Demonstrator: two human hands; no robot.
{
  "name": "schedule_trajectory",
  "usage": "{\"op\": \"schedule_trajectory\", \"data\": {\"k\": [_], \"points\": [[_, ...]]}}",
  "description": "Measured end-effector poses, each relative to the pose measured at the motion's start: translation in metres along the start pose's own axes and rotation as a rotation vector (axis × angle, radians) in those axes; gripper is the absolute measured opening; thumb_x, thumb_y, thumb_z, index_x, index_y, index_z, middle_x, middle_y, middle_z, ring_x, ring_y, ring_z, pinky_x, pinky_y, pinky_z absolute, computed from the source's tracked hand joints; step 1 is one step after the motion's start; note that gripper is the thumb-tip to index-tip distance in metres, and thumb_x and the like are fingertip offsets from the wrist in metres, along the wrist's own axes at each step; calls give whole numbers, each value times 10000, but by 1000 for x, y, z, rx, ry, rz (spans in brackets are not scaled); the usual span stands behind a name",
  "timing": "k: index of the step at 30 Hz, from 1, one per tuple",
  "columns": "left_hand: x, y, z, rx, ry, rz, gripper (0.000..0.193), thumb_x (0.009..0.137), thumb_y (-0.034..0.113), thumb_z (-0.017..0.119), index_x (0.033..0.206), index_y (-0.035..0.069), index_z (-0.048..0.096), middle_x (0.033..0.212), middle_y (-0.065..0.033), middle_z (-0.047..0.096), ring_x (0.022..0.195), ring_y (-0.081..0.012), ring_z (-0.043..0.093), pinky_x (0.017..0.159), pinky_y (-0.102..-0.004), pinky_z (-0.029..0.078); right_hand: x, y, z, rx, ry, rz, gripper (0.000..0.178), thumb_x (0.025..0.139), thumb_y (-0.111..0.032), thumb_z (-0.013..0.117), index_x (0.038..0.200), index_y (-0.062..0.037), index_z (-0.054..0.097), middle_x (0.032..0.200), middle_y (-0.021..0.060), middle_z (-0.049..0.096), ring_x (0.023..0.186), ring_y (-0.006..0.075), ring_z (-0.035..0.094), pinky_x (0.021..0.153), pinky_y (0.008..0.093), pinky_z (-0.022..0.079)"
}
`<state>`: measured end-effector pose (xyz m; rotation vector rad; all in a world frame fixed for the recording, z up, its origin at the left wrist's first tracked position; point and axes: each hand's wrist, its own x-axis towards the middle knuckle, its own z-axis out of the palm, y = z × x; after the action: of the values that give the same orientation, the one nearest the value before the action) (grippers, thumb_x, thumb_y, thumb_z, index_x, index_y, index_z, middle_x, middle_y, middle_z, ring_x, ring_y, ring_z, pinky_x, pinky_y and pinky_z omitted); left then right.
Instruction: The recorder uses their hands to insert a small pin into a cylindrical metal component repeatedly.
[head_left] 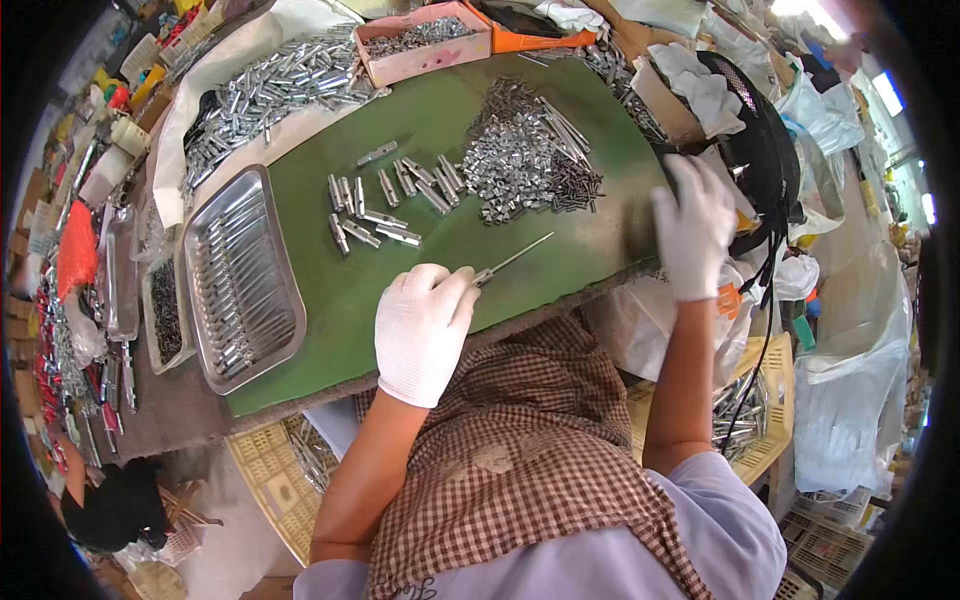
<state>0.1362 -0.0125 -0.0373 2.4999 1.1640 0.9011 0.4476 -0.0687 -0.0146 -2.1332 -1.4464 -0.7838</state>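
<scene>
In white gloves, both my hands are over or near the green work mat [335, 300]. My left hand [425, 330] is closed on a thin metal rod with a thicker end [510, 258], the rod pointing away to the right. My right hand [692, 228] is raised at the mat's right edge, blurred, its fingers stretched out and apart. No held thing shows in it. Beyond my left hand lie several loose silver metal sleeves [398, 235]. A pile of small silver parts [505, 170] sits further right, mixed with dark little pins [578, 190] and some longer rods.
A metal tray [298, 310] with a row of finished-looking rods stands at the left. Behind it is a heap of silver sleeves [285, 85] on white cloth. A pink box [430, 48] of parts stands at the back. Black mesh and cords [775, 170] hang at the right, near yellow crates [772, 400].
</scene>
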Motion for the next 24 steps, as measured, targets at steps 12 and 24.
{"op": "schedule_trajectory", "data": {"k": [12,24], "points": [[-1,0,2,12,10,39,157,839,155,734,988,108,734,870,-77,600,805,-298,607,736,-428,490,-21,-47,-34,496,-259,-164,612,840,-193,787,1410,-91,587,1140,183,678,1002,343,673,871,400,549],[-2,-3,3,-29,56,45,139,837,164,731,958,97,718,856,-76,602,793,-301,603,718,-430,485,-57,-109,-58,435,-676,-140,611,879,-295,761,1444,-161,571,1006,165,726,811,316,725,686,385,570]]}}
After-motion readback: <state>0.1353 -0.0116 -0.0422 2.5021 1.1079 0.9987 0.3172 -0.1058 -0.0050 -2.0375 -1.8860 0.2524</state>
